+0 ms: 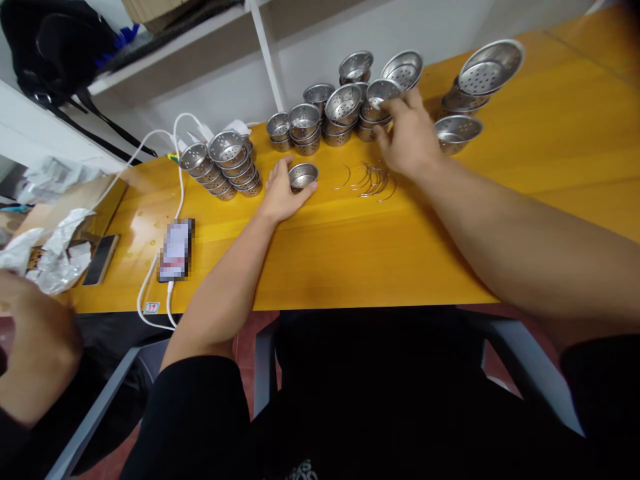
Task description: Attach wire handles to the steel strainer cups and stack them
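My left hand [281, 193] rests on the table, curled around a small perforated metal cup [303, 175], with the thumb at its near side and the fingers at its left. My right hand [411, 135] is over the right side of a stack, its thumb and fingers apart. Its fingertips reach the rim of the stack's top perforated metal cup [382, 93]; whether they press on it is unclear. Between my hands lie several thin curved wire pieces [373, 179]. Behind them stand more stacked perforated cups [344, 107].
Two tall cup stacks [235, 163] stand at the left, near white cables [181, 180] and a phone [176, 250]. Further stacks [463, 100] lean at the right. Another person's arm [37, 347] shows at far left, near crumpled plastic wrapping [65, 257]. A wall backs the table [350, 260].
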`<state>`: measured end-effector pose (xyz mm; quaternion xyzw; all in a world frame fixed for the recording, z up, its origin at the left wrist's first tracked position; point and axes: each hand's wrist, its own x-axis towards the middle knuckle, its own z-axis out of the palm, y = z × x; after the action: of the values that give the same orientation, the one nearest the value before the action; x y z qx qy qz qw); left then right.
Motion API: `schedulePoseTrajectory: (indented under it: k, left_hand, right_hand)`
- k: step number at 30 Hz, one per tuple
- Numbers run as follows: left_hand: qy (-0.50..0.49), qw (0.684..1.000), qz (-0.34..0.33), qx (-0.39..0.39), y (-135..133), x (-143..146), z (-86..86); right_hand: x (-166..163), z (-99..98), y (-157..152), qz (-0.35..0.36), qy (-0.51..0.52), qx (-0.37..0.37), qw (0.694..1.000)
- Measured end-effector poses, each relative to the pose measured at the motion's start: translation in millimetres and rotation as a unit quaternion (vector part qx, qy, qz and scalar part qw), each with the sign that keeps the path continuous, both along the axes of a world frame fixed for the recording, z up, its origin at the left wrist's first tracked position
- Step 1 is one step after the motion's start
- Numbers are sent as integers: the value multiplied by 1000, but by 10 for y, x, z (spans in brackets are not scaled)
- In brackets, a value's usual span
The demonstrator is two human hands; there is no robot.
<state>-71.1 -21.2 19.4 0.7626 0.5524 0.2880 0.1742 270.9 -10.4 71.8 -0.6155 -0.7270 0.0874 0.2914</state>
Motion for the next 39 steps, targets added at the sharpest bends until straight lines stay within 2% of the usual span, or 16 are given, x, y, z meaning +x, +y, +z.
schedulePoseTrajectory:
  k: [3,6,10,12,14,17,20,25,31,39]
  left_hand:
    - [-17,1000,-11,11,34,-37,-54]
    - [-46,998,-28,30,88,-88,-137]
    - [-54,996,-39,55,118,-85,-149]
    - [-53,995,-45,78,82,-33,-81]
    - [-53,992,-53,103,13,40,21]
    - [-53,988,-70,125,-103,137,162]
    - [-43,985,-98,133,-154,168,218]
    - [-50,985,-101,130,-130,184,225]
    - [-29,988,-100,109,-217,227,306]
    - [-17,982,-119,147,-201,142,335]
  right_hand:
    - [131,-213,232,15,36,26,999]
    - [226,-312,339,37,39,53,997]
    - [215,-204,199,96,3,127,987]
    - [111,-113,55,95,57,171,979]
    - [-47,-55,-91,157,73,198,965]
    - [-307,-64,-264,286,30,150,946]
    - [-472,-128,-355,338,34,95,936]
    - [-490,-158,-373,347,59,94,931]
    - [-491,-160,-405,345,13,92,934]
    - [-524,-176,-433,321,-1,85,943]
